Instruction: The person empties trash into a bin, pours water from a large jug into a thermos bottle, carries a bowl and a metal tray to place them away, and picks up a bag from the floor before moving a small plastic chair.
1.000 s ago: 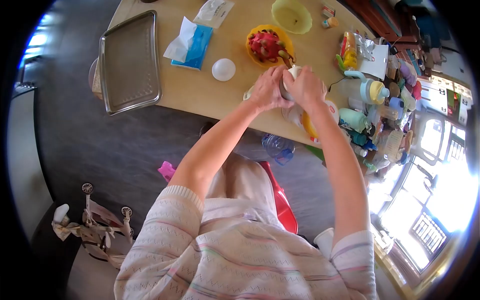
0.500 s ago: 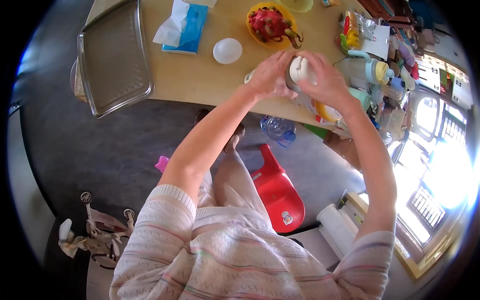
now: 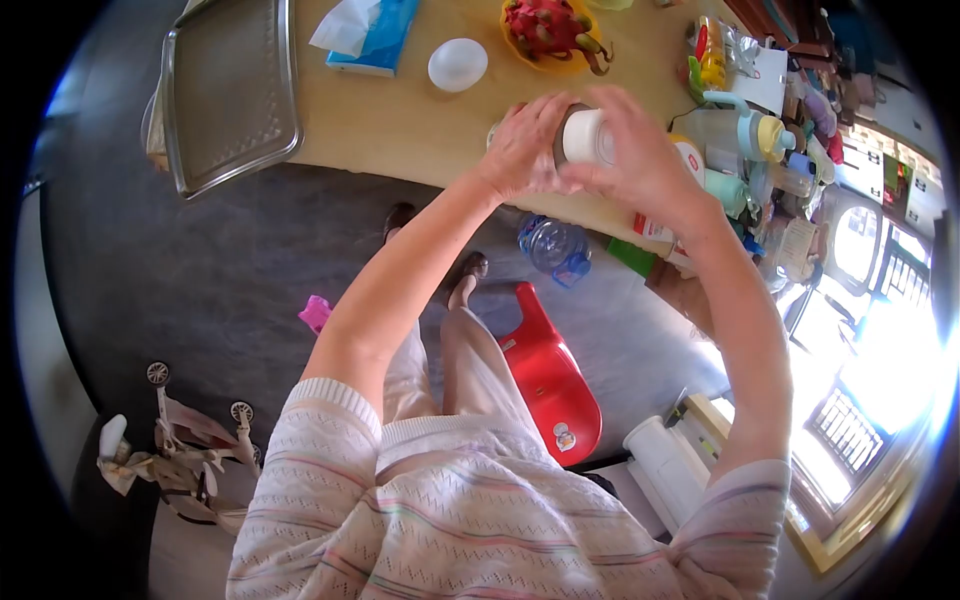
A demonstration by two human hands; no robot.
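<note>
Left hand grips a white-topped container, dragon fruit and jug nearby.

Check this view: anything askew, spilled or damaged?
The metal tray seems to overhang the near edge of the table, perhaps poorly supported. A plastic bottle and a pink item are on the floor, which looks untidy. No spill or damage visible.

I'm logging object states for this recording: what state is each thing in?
White-topped container: held, tilted; whether closed, unclear.
Left hand: gripping the container.
Right hand: at its top, motion-blurred.
Tissue pack: open, tissue sticking out.
Dragon fruit: whole, in the yellow bowl.
Metal tray: overhanging the table's edge.
</note>
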